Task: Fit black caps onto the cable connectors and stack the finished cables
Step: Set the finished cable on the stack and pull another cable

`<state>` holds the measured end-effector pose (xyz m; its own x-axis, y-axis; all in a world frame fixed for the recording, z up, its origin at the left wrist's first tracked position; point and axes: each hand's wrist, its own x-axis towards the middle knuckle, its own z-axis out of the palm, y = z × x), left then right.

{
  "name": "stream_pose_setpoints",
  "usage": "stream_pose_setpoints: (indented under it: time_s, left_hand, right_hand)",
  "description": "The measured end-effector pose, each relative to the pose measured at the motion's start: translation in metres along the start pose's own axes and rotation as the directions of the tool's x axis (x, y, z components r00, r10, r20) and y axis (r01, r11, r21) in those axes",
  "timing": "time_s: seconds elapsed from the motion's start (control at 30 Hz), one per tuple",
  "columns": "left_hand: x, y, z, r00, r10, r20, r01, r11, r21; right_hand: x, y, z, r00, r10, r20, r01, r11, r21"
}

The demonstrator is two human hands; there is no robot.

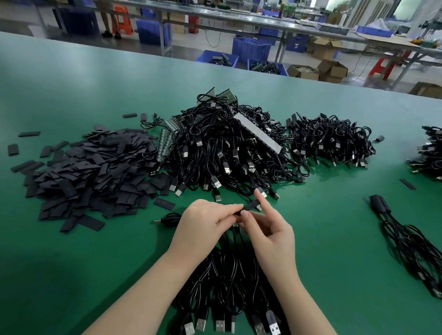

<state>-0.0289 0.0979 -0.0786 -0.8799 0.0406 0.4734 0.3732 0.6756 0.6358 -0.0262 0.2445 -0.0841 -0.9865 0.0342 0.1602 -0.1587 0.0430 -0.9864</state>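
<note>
A: What do the two hands do?

B: The left hand (204,223) and the right hand (267,229) meet over the green table (83,275), near its front edge. Both pinch one black cap (248,207) with thumb and fingers; the right forefinger is raised. The connector inside I cannot see clearly.

A: And the cables?

B: Under the wrists, at the front edge, lies a bunch of cables (229,289) with the USB plugs toward the person. A big heap of cables (231,147) is in the middle of the table, and a smaller heap (330,140) is beside it on the right.

A: Where are the caps?

B: The loose caps (93,172) make a flat pile toward the left edge, touching the big heap. Toward the right edge lies a long bundle (411,241), well apart from the hands.
</note>
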Motion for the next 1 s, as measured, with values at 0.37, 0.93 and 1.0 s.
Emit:
stream_pose_setpoints:
  time_s: [0.37,0.93,1.0]
  left_hand:
    - [0.003,0.004,0.001,0.998,0.036,-0.055,-0.033,0.998,0.044]
    - [0.006,-0.003,0.001,0.989,0.037,-0.144,-0.024,0.996,0.091]
    - [0.005,-0.004,0.0,0.987,-0.01,-0.16,0.018,0.999,0.051]
  right_hand:
    - [0.002,0.004,0.001,1.0,0.007,0.011,-0.007,0.997,-0.074]
    - [0.014,-0.015,-0.014,0.968,0.098,-0.231,-0.033,0.963,0.267]
    - [0.022,-0.027,-0.042,0.917,0.091,-0.389,0.063,0.929,0.365]
